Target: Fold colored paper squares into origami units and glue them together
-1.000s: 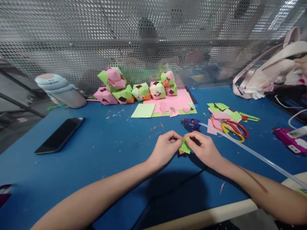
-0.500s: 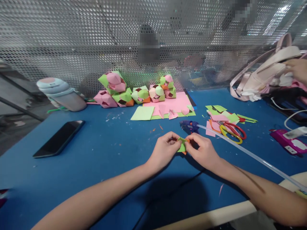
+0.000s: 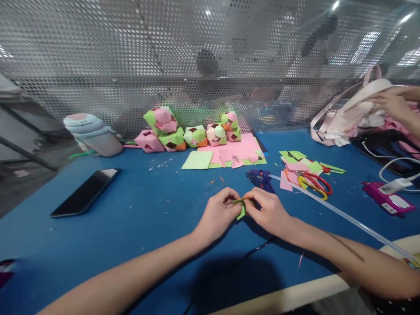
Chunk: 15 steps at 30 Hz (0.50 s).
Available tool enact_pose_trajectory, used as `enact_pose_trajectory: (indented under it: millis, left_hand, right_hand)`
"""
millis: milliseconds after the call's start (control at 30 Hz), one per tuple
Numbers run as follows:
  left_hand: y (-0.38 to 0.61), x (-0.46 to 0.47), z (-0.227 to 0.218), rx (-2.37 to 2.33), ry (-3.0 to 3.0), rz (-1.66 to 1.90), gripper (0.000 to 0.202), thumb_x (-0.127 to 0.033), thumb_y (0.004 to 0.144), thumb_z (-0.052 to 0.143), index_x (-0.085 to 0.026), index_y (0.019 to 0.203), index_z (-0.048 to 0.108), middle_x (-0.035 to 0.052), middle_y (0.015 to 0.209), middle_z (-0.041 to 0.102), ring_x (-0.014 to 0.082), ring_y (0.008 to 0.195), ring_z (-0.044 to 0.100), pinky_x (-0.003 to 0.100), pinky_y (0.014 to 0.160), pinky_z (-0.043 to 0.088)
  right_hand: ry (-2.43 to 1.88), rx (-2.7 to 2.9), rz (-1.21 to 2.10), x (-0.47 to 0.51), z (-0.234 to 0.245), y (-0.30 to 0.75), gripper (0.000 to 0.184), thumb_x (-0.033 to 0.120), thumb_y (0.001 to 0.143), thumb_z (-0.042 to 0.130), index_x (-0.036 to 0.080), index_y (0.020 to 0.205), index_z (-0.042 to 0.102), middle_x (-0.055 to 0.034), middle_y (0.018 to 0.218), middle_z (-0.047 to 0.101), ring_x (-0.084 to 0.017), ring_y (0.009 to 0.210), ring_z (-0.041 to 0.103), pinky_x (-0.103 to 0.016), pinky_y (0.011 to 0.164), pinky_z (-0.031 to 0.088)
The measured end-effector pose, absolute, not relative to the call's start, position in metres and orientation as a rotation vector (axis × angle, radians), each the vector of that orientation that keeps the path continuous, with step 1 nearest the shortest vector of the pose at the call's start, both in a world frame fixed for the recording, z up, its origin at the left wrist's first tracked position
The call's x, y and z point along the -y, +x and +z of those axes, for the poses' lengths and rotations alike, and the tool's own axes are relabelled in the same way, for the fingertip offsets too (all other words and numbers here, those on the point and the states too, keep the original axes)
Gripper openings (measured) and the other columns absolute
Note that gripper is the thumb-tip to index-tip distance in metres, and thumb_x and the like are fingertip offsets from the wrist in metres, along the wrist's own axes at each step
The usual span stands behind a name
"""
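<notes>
Between my two hands, above the blue table (image 3: 157, 236), is a small folded piece of green and orange paper (image 3: 242, 212). My left hand (image 3: 220, 211) pinches its left side, thumb against fingers. On the right side my right hand (image 3: 267, 208) pinches it too, and the fingers hide part of the paper. Just beyond my right hand lies a dark blue glue gun (image 3: 260, 178), with a long clear glue stick (image 3: 341, 213) running out of it toward the lower right.
Several folded paper balls (image 3: 172, 139) stand stacked by the perforated metal screen (image 3: 131, 65). Scissors (image 3: 320, 187) lie with paper scraps (image 3: 297, 166) at right. A phone (image 3: 87, 192) and a cup (image 3: 95, 135) are at left. Another person's hand (image 3: 387, 103) touches a pale bag (image 3: 357, 109).
The folded paper has turned in my fingers, its green part now hanging lower and narrower. My view has shifted slightly. The other person's hand has reached further left over the bag.
</notes>
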<state>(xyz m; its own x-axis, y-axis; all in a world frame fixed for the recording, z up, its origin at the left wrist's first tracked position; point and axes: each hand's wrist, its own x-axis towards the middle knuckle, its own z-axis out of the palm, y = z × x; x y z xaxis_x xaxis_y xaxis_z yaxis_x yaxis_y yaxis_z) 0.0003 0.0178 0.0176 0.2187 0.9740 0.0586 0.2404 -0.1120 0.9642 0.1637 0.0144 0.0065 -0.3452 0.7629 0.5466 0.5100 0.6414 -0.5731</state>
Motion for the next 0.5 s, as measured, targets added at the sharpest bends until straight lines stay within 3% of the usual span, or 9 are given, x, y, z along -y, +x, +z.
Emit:
enact_pose_trajectory:
  millis: [233,333,500]
  left_hand:
    - [-0.028,-0.008,0.027,-1.244,1.54,1.115,0.006,-0.015,0.069,0.057,-0.016,0.075,0.056,-0.0034,0.066,0.055,0.0094,0.059,0.047,0.021,0.055,0.036]
    - [-0.042,0.002,0.041,-1.261,1.478,1.23,0.01,-0.012,0.069,0.057,-0.016,0.077,0.055,-0.0019,0.071,0.058,0.0097,0.062,0.051,0.021,0.057,0.04]
    - [-0.06,0.019,0.057,-1.161,1.437,1.337,0.01,-0.011,0.069,0.057,-0.017,0.076,0.054,-0.0016,0.074,0.057,0.0103,0.066,0.053,0.021,0.06,0.042]
  right_hand:
    - [-0.954,1.982,0.658,-0.015,0.023,0.148,0.018,0.025,0.092,0.045,0.019,0.094,0.062,-0.0036,0.084,0.064,-0.014,0.077,0.06,-0.027,0.071,0.047]
    - [-1.018,1.897,0.798,-0.028,0.022,0.138,0.025,0.029,0.095,0.039,0.019,0.094,0.062,-0.0019,0.079,0.064,-0.013,0.071,0.06,-0.025,0.064,0.046]
    - [-0.841,2.257,0.691,-0.055,-0.001,0.086,0.014,0.027,0.086,0.057,0.017,0.093,0.064,-0.0028,0.085,0.064,-0.015,0.074,0.06,-0.028,0.066,0.048]
